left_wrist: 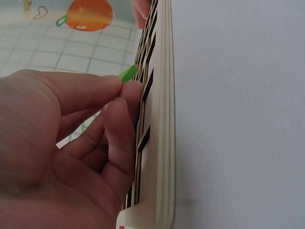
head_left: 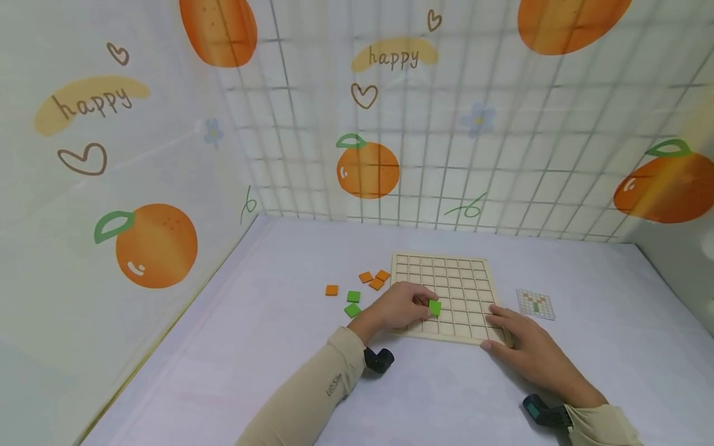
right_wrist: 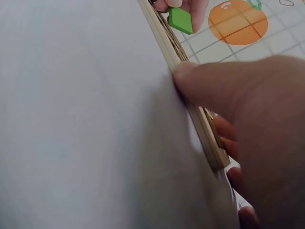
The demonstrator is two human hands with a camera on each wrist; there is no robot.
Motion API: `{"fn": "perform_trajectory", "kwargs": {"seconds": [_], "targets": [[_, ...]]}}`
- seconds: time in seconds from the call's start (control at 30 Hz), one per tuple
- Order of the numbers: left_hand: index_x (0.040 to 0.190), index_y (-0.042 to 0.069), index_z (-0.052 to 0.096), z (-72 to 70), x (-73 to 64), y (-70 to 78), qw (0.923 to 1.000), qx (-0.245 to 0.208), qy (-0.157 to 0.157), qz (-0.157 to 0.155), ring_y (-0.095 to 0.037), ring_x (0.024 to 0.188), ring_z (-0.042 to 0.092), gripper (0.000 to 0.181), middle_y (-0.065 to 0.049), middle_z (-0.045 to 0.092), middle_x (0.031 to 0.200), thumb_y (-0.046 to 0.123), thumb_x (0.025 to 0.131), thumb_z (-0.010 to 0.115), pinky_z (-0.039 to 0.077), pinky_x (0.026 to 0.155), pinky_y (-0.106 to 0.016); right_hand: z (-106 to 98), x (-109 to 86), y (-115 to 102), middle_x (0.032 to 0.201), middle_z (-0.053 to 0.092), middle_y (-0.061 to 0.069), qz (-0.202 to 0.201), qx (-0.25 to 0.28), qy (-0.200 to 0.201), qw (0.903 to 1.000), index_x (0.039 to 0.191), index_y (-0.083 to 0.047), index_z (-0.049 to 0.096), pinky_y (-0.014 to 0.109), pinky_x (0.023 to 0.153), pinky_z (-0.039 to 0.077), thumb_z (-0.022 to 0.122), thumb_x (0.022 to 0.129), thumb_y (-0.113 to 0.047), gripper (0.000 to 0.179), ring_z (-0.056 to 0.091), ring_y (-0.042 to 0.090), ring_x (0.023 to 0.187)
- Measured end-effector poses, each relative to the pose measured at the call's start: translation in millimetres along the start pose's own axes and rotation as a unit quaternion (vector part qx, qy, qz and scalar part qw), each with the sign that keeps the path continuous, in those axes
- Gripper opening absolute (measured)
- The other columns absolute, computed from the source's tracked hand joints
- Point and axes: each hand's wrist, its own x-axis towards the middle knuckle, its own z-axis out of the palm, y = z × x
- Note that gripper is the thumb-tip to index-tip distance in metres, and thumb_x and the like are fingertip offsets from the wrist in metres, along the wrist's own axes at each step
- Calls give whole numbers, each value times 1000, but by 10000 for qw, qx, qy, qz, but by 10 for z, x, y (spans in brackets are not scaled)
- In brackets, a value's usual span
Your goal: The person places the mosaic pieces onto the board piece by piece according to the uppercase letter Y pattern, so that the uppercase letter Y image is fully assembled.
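My left hand (head_left: 403, 305) pinches a small green square tile (head_left: 435, 308) between thumb and fingertips, close over the wooden grid board (head_left: 465, 282). In the left wrist view the same green tile (left_wrist: 128, 73) shows nearly edge-on beside the board's rim (left_wrist: 164, 119). My right hand (head_left: 527, 347) rests at the board's near right corner. Its thumb (right_wrist: 188, 78) touches the near edge in the right wrist view, while its other fingers lie along the right side, partly over the frame.
Loose orange tiles (head_left: 331, 290) and two green tiles (head_left: 354, 297) lie on the table left of the board. A small pattern card (head_left: 536, 304) with a coloured grid lies to its right. A fruit-printed curtain (head_left: 312, 111) hangs behind the table.
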Motion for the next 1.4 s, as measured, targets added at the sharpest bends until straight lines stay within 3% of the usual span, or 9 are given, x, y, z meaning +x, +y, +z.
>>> {"fn": "perform_trajectory", "kwargs": {"seconds": [0.5,0.93,1.4], "targets": [[122,23,73,115,79,115,9981,610,24,-103,-1,87,57,31,16,63,95,18,92,72,48,76,-22,15,8,16,154,42,15,93,35,-36,9999,140,-5,58,67,106,27,70,90,-54,71,31,46,141],[116,28,75,145,70,132,9971,699,142,-274,-3,83,56,29,16,62,90,17,90,72,46,73,-23,27,8,32,155,41,15,167,-15,-62,9998,141,-5,57,67,106,26,70,89,-55,73,30,46,141],[116,32,75,194,88,165,9904,1336,282,-198,-2,74,54,30,19,62,85,19,89,72,43,65,-21,2,14,11,155,41,15,129,-30,-106,9999,141,-4,57,68,106,26,70,90,-54,73,30,47,141]]}}
